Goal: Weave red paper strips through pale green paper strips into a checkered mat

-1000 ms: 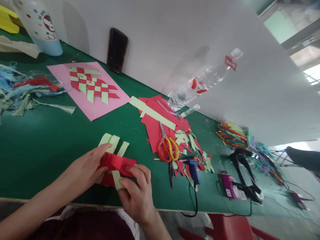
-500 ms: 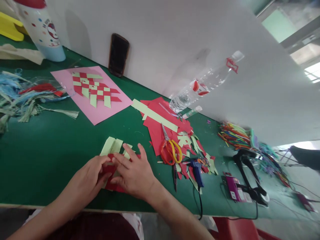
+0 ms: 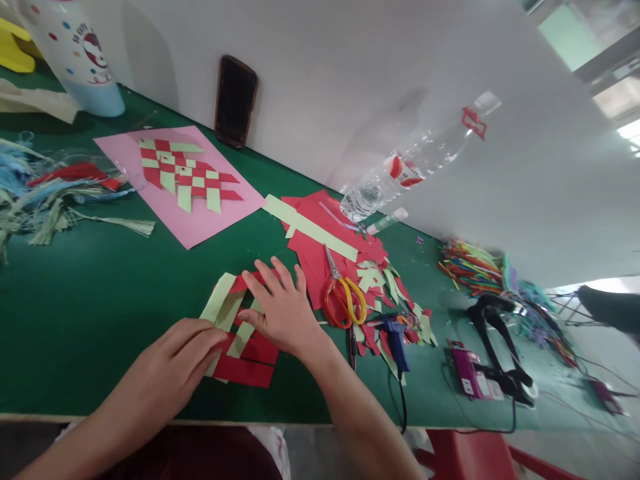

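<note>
A loose weave of red and pale green paper strips point(image 3: 245, 347) lies flat on the green table point(image 3: 85, 313) in front of me. My right hand point(image 3: 283, 310) is pressed on it from above, fingers spread, gripping nothing. My left hand point(image 3: 183, 353) rests at the weave's lower left edge, fingers together and touching the strips. Part of the weave is hidden under both hands. A finished red and green woven piece point(image 3: 185, 177) lies on a pink sheet point(image 3: 203, 227), well beyond my hands.
Orange-handled scissors point(image 3: 344, 303), a glue gun point(image 3: 395, 343) and red paper scraps point(image 3: 320, 230) lie right of my hands. A plastic bottle point(image 3: 400, 173) and a phone point(image 3: 235, 100) stand along the wall. Frayed raffia fibres point(image 3: 50, 200) lie at the left.
My right hand has moved up and away from the weave's lower edge and now presses flat on top. The weave lies flatter on the table, with its red strips more visible.
</note>
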Demonstrator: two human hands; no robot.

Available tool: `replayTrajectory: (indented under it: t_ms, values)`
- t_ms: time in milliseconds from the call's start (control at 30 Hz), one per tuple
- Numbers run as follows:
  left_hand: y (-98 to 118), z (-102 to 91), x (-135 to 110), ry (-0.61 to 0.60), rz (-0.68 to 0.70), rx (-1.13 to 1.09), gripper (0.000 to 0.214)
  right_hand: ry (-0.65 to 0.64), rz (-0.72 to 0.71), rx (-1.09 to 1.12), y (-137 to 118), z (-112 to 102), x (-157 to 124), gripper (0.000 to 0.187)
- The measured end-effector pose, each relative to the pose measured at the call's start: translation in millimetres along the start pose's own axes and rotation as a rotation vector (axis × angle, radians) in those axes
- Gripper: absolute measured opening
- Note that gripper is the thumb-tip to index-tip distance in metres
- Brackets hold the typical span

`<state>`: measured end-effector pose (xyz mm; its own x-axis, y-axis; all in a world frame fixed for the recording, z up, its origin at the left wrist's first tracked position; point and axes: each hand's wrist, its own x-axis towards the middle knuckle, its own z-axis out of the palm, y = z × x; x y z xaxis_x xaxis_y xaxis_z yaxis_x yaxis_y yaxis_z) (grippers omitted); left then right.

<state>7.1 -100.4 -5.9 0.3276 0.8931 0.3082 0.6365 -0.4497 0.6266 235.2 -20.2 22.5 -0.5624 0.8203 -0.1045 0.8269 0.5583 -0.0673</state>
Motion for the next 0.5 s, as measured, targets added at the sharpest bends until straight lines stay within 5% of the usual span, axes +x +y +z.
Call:
replayTrajectory:
  t_ms: [133,300,500]
  values:
    - [-12.0,-17.1,-3.5,-0.013,0.101,0.125,0.033,0.144,-0.058,0.046,-5.6,-1.2,-18.7,0.048]
    - [-30.7,-9.7,-15.7,-0.089,0.293,0.253,0.034,0.124,-0.242,0.057,-19.9,5.6,-35.2,0.040]
    - [-36.0,-2.8,-26.7,-0.078,0.381,0.396,0.032,0.125,-0.140,-0.018,-9.0,16.3,-21.4,0.051]
